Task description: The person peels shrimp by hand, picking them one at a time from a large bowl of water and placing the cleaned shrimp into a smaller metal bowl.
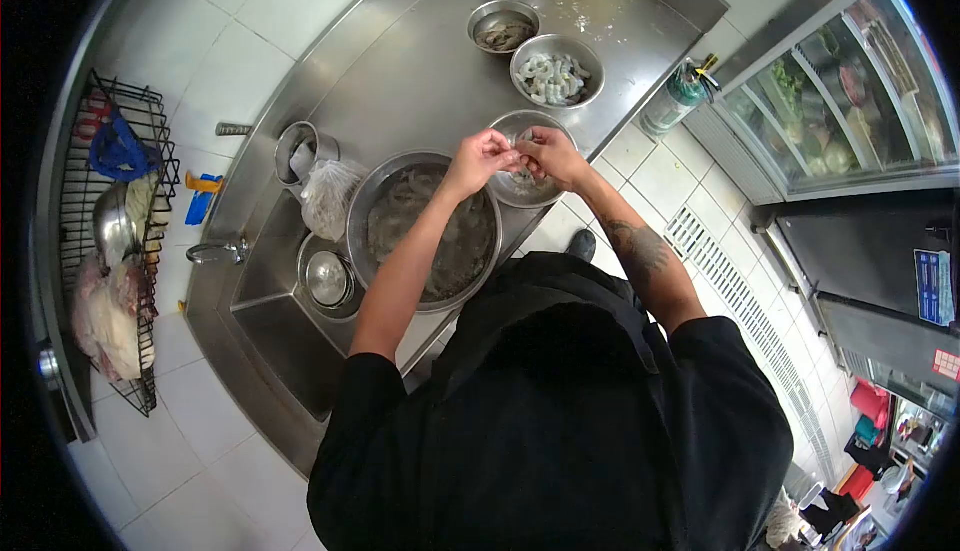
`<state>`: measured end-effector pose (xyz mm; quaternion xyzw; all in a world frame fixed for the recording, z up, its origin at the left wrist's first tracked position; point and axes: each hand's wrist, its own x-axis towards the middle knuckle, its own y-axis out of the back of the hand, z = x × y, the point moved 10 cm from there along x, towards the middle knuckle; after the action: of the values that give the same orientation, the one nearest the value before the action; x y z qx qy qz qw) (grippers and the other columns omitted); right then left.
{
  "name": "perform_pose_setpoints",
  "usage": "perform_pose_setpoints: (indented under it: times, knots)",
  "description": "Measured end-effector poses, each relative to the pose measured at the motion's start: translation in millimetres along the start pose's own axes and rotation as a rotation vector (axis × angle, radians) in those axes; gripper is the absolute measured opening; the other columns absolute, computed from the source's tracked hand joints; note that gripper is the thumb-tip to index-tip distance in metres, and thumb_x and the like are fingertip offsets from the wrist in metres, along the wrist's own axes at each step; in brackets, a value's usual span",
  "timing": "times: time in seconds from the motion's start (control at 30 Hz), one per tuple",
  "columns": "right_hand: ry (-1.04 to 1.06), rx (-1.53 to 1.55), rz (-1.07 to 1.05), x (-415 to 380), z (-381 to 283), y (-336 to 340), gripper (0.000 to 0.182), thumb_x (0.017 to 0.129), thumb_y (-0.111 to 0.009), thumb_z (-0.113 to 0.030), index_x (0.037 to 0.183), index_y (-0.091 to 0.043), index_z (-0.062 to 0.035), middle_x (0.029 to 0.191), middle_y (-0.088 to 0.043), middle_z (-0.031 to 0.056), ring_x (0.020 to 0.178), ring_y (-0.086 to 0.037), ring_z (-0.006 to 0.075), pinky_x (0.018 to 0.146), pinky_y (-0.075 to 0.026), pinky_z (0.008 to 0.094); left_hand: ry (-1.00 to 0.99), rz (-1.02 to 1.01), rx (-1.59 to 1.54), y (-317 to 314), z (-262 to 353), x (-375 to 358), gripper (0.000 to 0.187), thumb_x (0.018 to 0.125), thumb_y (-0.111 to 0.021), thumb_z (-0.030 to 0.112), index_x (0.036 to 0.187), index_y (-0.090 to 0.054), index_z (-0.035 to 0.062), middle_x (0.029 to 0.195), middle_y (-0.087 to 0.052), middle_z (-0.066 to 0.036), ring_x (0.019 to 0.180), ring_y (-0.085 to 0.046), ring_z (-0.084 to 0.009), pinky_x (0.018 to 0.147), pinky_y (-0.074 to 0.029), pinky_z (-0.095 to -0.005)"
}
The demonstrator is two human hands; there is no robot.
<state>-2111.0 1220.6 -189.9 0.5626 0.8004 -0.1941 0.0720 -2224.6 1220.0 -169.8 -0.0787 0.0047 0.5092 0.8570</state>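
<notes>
My left hand (480,158) and my right hand (549,154) meet fingertip to fingertip over a small steel bowl (505,191), pinching a small pale shrimp (517,159) between them. Just left of that bowl stands a large steel bowl (372,203) of grey raw shrimp in water. Further along the counter sits a bowl of peeled white shrimp (556,73), and beyond it a small bowl of dark scraps (503,29).
The steel counter (420,71) runs along a white tiled wall, with a sink (285,336), a tap (215,248), a plastic bag (326,196) and small steel pots. A wire rack (110,241) hangs on the wall. A glass-fronted fridge (850,101) and a floor drain (740,301) lie to the right.
</notes>
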Motion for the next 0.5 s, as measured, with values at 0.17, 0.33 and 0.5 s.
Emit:
perform_pose_setpoints:
  times: [0.17, 0.33, 0.5]
  knots:
    - [-0.062, 0.013, -0.032, 1.4, -1.3, 3.5, 0.018, 0.095, -0.061, -0.015, 0.084, -0.062, -0.0005, 0.067, -0.056, 0.0021, 0.050, -0.046, 0.0083, 0.043, -0.035, 0.0231, -0.343, 0.028, 0.923, -39.5, 72.5, -18.9, 0.021, 0.085, -0.069, 0.006, 0.100, -0.056, 0.0023, 0.073, -0.061, -0.009, 0.069, -0.064, -0.0156, 0.067, -0.052, -0.0320]
    - [-0.020, -0.013, -0.004, -1.6, -13.6, 8.5, 0.019, 0.097, -0.059, -0.013, 0.083, -0.061, 0.0010, 0.067, -0.056, 0.0019, 0.051, -0.046, 0.0075, 0.043, -0.033, 0.0229, -0.243, 0.016, 0.841, -35.5, 64.1, -9.6, 0.027, 0.086, -0.068, 0.008, 0.110, -0.058, 0.0052, 0.068, -0.055, -0.011, 0.056, -0.046, -0.0209, 0.056, -0.042, -0.0323]
    - [-0.044, -0.040, -0.010, -14.0, -33.1, 16.2, 0.023, 0.098, -0.058, -0.016, 0.083, -0.064, 0.0009, 0.066, -0.054, -0.0001, 0.052, -0.044, 0.0065, 0.043, -0.033, 0.0214, -0.235, 0.031, 0.761, -45.8, 84.9, -8.2, 0.022, 0.085, -0.069, 0.008, 0.101, -0.055, 0.0023, 0.065, -0.049, -0.008, 0.057, -0.043, -0.0166, 0.056, -0.041, -0.0319]
